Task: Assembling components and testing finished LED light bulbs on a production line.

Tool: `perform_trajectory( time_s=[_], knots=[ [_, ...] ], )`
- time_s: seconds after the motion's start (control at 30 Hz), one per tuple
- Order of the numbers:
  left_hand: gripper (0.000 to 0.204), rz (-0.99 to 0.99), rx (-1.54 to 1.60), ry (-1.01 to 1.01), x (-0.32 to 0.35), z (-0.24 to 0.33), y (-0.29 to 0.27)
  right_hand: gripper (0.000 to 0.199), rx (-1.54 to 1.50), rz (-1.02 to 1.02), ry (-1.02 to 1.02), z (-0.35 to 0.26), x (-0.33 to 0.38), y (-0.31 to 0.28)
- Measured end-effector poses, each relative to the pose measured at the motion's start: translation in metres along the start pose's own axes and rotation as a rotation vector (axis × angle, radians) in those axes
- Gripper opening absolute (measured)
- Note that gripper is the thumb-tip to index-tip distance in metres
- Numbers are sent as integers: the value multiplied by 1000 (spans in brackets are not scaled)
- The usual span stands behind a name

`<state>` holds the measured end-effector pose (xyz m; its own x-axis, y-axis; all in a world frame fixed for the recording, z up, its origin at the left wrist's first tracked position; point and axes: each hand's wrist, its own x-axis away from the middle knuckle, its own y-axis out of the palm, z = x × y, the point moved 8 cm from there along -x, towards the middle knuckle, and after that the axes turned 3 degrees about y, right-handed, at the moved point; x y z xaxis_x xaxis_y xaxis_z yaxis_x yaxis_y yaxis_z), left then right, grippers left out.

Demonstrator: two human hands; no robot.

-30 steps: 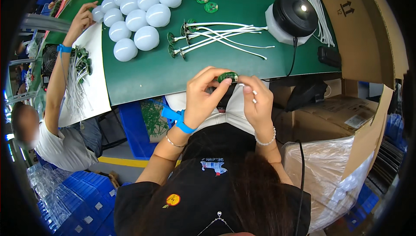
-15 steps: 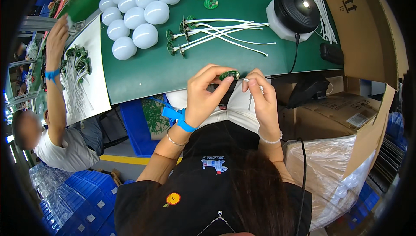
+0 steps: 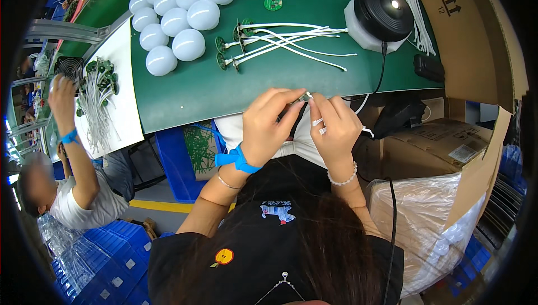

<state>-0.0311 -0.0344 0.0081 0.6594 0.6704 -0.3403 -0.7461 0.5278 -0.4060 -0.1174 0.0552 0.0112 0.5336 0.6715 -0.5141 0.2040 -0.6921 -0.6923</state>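
Observation:
In front of me, at the table's near edge, my left hand (image 3: 268, 123) pinches a small green circuit board (image 3: 303, 98), mostly hidden by the fingers. My right hand (image 3: 338, 131) holds a white cable (image 3: 363, 104) and presses its white connector (image 3: 309, 95) against the board's edge; whether it is seated cannot be made out. More white cable ends show between the right fingers. Beyond the hands, several green round boards with white cables (image 3: 291, 44) lie crossed on the green table (image 3: 190, 95). Loose round boards (image 3: 273, 3) lie farther back.
White bulb-like domes (image 3: 189, 45) stand grouped at the back left. A black round device with a light (image 3: 384, 11) sits at the back right beside loose white cables (image 3: 417, 22). A cardboard box (image 3: 465, 30) borders the right side. At left, a co-worker's arm (image 3: 70, 131) reaches near wired boards (image 3: 98, 103).
My right hand has moved left and up, bringing the connector to the board. My left hand has turned, hiding most of the board. The co-worker's hand has come lower.

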Motion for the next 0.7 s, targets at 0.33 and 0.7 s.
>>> perform_trajectory(
  time_s=[0.33,0.7],
  knots=[
    [19,108,-36,68,7,6,2,11,-34,160,-34,-5,4,-3],
    [19,59,27,-91,15,-1,6,9,-216,-111,-34,6,-4,5]
  ],
)
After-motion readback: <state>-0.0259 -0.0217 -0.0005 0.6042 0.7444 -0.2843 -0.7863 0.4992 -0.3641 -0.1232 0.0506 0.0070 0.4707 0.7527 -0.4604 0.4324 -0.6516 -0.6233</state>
